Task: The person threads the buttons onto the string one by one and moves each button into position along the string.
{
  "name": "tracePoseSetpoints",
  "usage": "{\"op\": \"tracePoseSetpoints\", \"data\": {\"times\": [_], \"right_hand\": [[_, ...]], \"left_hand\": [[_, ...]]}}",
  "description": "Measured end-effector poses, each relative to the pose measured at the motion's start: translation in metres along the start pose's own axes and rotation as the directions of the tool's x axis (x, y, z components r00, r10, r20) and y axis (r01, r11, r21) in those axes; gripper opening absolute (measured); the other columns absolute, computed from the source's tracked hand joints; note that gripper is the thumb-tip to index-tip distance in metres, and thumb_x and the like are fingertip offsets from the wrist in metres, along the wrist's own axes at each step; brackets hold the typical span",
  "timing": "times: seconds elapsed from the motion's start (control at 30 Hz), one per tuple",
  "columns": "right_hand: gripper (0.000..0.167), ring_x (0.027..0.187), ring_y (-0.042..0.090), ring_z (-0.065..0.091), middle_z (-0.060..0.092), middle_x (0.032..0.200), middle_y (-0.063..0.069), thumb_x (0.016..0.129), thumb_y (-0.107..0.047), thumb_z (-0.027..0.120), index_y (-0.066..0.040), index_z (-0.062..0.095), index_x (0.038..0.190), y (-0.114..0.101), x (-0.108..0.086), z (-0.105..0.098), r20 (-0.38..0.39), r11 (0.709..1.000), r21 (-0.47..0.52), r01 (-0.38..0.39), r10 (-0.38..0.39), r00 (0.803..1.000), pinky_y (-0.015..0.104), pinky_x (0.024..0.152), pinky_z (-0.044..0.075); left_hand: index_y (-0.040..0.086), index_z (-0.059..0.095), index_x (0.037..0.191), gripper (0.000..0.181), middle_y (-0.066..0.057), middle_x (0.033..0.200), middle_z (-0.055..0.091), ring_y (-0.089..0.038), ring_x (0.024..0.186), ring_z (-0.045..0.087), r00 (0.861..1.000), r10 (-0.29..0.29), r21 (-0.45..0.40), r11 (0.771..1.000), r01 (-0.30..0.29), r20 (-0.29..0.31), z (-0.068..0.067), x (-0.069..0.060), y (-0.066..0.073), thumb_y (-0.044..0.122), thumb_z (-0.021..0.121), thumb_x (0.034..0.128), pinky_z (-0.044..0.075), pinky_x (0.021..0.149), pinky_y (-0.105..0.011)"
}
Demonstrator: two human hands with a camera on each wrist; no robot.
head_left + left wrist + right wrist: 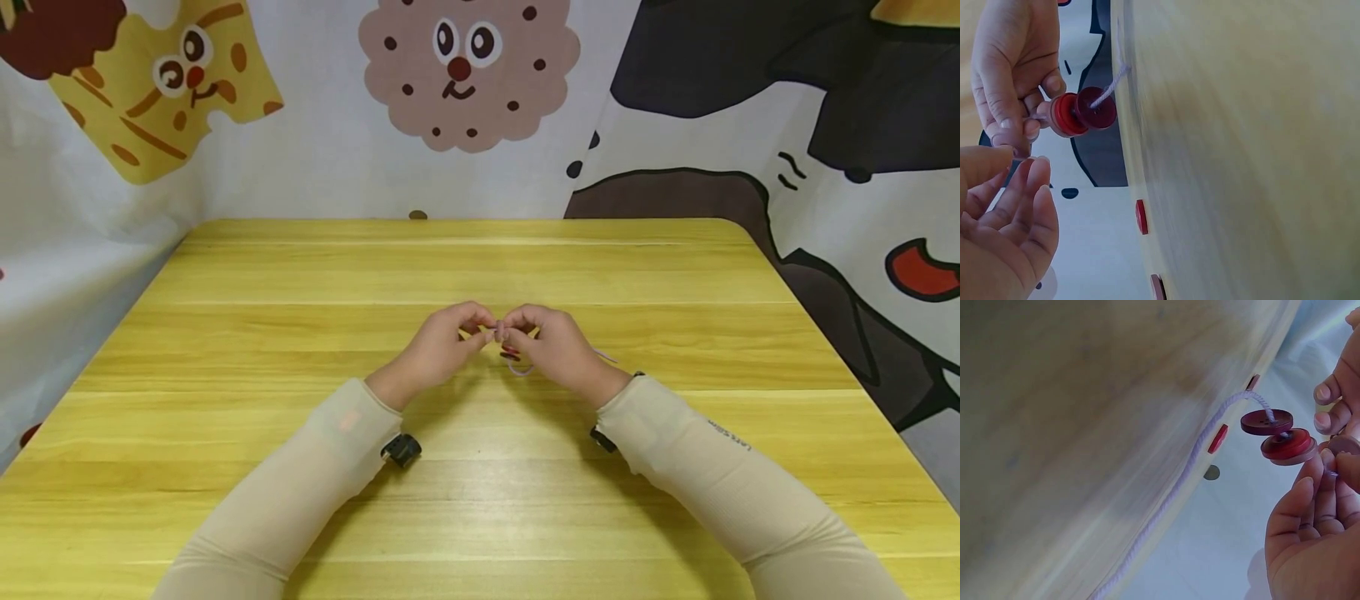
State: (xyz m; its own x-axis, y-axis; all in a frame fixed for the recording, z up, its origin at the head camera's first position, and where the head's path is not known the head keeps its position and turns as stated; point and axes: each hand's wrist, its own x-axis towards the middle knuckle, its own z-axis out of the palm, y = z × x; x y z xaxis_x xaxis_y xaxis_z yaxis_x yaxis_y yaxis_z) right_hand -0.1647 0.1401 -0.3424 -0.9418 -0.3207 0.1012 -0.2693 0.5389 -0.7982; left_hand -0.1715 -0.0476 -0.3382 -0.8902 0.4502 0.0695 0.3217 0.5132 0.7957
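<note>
A lilac cord carries several threaded buttons: a dark red button, a bright red one and a pinkish one behind it. My left hand pinches what looks like the cord's end, its fingertips mostly hiding it. Close against it, my right hand pinches a mauve button with thumb and fingers. Below the right fingers hang the threaded buttons. From there the cord loops under the right hand, and its tail shows beyond the wrist.
Two loose buttons lie on the wooden table in the wrist views, a red button and a mauve-brown button. Behind the table hangs a printed cloth with cartoon food. Each wrist carries a small black camera.
</note>
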Motion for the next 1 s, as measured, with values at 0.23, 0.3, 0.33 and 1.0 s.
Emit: {"op": "tracePoseSetpoints", "data": {"times": [0.23, 0.3, 0.33, 1.0], "right_hand": [[0.008, 0.081, 0.017, 0.063, 0.068, 0.091, 0.005, 0.096, -0.010, 0.061, -0.007, 0.068, 0.098, 0.0009, 0.0002, 0.0009, -0.005, 1.000, -0.008, 0.014, -0.014, 1.000, 0.027, 0.062, 0.050], [0.008, 0.081, 0.017, 0.063, 0.068, 0.091, 0.005, 0.096, -0.010, 0.061, -0.007, 0.069, 0.097, 0.0011, 0.0003, 0.0012, -0.005, 1.000, -0.004, 0.017, -0.017, 1.000, 0.027, 0.062, 0.050], [0.008, 0.081, 0.017, 0.063, 0.069, 0.091, 0.005, 0.096, -0.010, 0.061, -0.007, 0.069, 0.097, 0.0010, 0.0003, 0.0014, -0.005, 1.000, 0.000, 0.017, -0.017, 1.000, 0.027, 0.061, 0.050], [0.009, 0.079, 0.017, 0.062, 0.068, 0.088, 0.002, 0.095, -0.017, 0.063, -0.010, 0.068, 0.097, 0.0017, 0.0002, 0.0009, 0.031, 1.000, 0.030, 0.008, -0.008, 0.999, 0.030, 0.064, 0.053]], "left_hand": [[0.008, 0.065, 0.105, 0.010, -0.004, 0.106, 0.067, -0.021, 0.098, 0.060, 1.000, -0.019, -0.004, 1.000, 0.019, -0.004, 0.0003, -0.0002, 0.0010, 0.011, 0.059, 0.0968, 0.051, 0.084, -0.036], [0.009, 0.066, 0.103, 0.010, -0.004, 0.104, 0.068, -0.020, 0.097, 0.061, 1.000, -0.021, -0.006, 1.000, 0.021, -0.010, 0.0004, 0.0000, 0.0013, 0.011, 0.059, 0.0966, 0.051, 0.083, -0.036], [0.009, 0.066, 0.103, 0.009, -0.003, 0.104, 0.068, -0.020, 0.096, 0.061, 1.000, -0.021, -0.007, 1.000, 0.021, -0.014, 0.0004, 0.0000, 0.0014, 0.010, 0.059, 0.0964, 0.051, 0.083, -0.036], [0.008, 0.067, 0.100, 0.009, -0.003, 0.098, 0.067, -0.018, 0.088, 0.059, 0.999, -0.008, -0.022, 1.000, 0.007, -0.047, 0.0008, -0.0004, 0.0018, 0.009, 0.060, 0.0955, 0.050, 0.077, -0.032]]}}
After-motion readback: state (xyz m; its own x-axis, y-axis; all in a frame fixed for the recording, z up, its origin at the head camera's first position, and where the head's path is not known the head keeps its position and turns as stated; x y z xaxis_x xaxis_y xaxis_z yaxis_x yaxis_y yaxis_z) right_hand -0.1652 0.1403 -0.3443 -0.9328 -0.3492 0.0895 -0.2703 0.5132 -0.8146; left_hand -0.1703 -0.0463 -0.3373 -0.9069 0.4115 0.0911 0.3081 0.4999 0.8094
